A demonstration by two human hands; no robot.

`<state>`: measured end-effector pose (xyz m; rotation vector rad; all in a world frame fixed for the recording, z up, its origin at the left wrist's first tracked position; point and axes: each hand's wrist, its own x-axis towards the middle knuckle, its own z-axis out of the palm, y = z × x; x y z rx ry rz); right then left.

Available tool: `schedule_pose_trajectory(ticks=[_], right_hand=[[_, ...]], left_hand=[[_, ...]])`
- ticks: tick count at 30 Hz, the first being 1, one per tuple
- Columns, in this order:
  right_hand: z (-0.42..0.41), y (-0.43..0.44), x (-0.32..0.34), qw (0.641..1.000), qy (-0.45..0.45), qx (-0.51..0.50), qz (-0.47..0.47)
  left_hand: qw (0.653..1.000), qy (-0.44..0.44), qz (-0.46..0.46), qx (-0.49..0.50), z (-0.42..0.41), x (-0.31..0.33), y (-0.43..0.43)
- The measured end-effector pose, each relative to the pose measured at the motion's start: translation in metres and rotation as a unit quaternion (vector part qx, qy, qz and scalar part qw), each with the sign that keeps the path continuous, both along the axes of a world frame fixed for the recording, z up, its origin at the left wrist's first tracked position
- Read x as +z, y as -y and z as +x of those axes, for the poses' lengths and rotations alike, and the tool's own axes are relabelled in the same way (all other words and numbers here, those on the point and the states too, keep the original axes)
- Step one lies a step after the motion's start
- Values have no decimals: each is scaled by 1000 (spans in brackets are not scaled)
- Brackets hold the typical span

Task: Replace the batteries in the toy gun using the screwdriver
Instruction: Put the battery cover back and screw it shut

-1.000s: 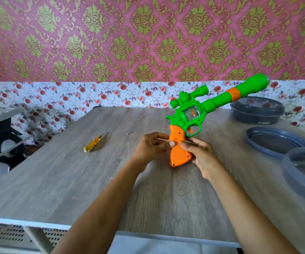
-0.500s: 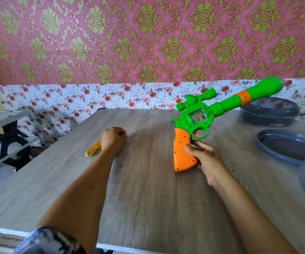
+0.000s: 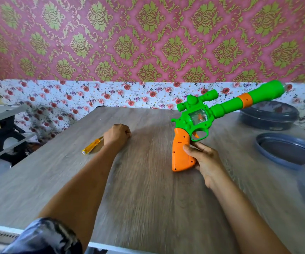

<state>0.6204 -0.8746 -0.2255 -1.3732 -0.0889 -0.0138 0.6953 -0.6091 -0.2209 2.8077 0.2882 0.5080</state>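
The right hand (image 3: 206, 160) holds the gun (image 3: 199, 118) by its orange grip, thumb across the near face and fingers curled behind. The butt is at or just above the desk (image 3: 148, 189), and the green barrel slants up and to the right. The left hand (image 3: 117, 133) is a closed fist resting on the desk, right at the shaft end of the screwdriver (image 3: 91, 148), which lies flat with its yellow handle pointing away to the left. I cannot tell whether the fist encloses anything, or whether it touches the shaft.

Risks from here:
- The gun is held only at the grip, so the long barrel could lever it round in the hand once the driver presses on it.
- The barrel tip hangs over a grey tub (image 3: 268, 116) and could knock it.
- A nudge from the fist could roll the round screwdriver toward the desk's left edge.
- The small dark dots on the grip look like screw holes. A tip that slips there would likely gouge the soft plastic or chew the screw head.
- A loose screw would be hard to find on the wood grain.

No brand, label or writing is readable anywhere.
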Motion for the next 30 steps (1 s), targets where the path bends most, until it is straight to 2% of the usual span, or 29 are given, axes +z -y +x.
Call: schedule_pose_trajectory(ticks=[4, 6, 8, 11, 13, 16, 20, 30], right_hand=[[-2, 0, 3, 1000, -13, -12, 1], [-2, -1, 2, 1000, -20, -14, 0], [-4, -2, 3, 1000, -23, -15, 6], [-6, -2, 4, 999, -29, -15, 11], [-6, -3, 5, 999, -29, -14, 7], [-7, -5, 6, 999, -34, -15, 5], [-7, -6, 6, 999, -42, -22, -9], [-3, -9, -1, 997, -38, -24, -59]], left_hand=[[992, -37, 116, -2, -2, 14, 13], [990, -45, 131, -5, -7, 13, 17], [998, -19, 62, -4, -14, 11, 19], [994, 27, -103, -28, -30, 20, 27], [976, 0, -202, -86, -49, 33, 38], [924, -64, -328, -185, -82, 51, 61], [894, -112, -372, -222, -100, 50, 85], [890, -158, -381, -195, -93, 28, 91]])
